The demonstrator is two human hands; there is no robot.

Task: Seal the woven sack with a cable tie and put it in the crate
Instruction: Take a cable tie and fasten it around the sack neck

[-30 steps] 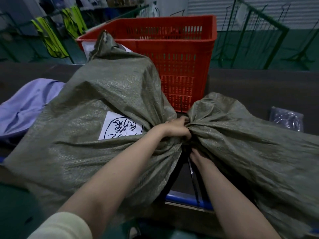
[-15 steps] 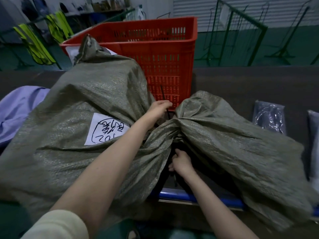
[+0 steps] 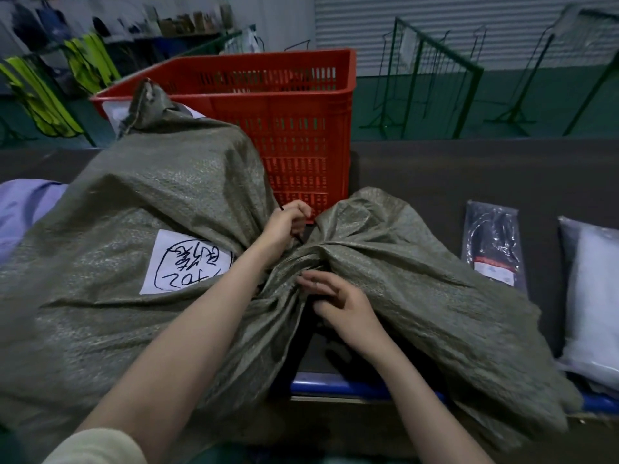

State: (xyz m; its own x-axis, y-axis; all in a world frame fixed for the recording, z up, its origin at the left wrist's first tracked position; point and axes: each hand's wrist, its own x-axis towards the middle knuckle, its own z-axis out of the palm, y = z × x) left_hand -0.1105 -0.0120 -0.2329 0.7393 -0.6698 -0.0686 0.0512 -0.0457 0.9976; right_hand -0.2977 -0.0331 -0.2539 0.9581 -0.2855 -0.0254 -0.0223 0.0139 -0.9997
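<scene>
A bulky grey-green woven sack (image 3: pixel 140 249) with a white handwritten label (image 3: pixel 186 262) lies across the dark table. Its neck is gathered at the centre, and the loose mouth end (image 3: pixel 418 283) fans out to the right. My left hand (image 3: pixel 288 221) sits on the far side of the neck, shut on a thin black cable tie (image 3: pixel 280 208) whose tip pokes up beside my fingers. On the near side of the neck my right hand (image 3: pixel 338 303) rests with fingers spread, holding nothing. A red plastic crate (image 3: pixel 301 105) stands just behind the sack.
A pack of black cable ties (image 3: pixel 494 246) and a white plastic-wrapped bundle (image 3: pixel 593 296) lie on the table at the right. A lilac cloth (image 3: pixel 23 209) is at the left. A blue rail (image 3: pixel 351 386) edges the table front. Green metal racks (image 3: pixel 435 82) stand beyond.
My left hand has lifted off the neck and pulled the cable tie up on the far side. My right hand came out from under the neck and opened on its near side.
</scene>
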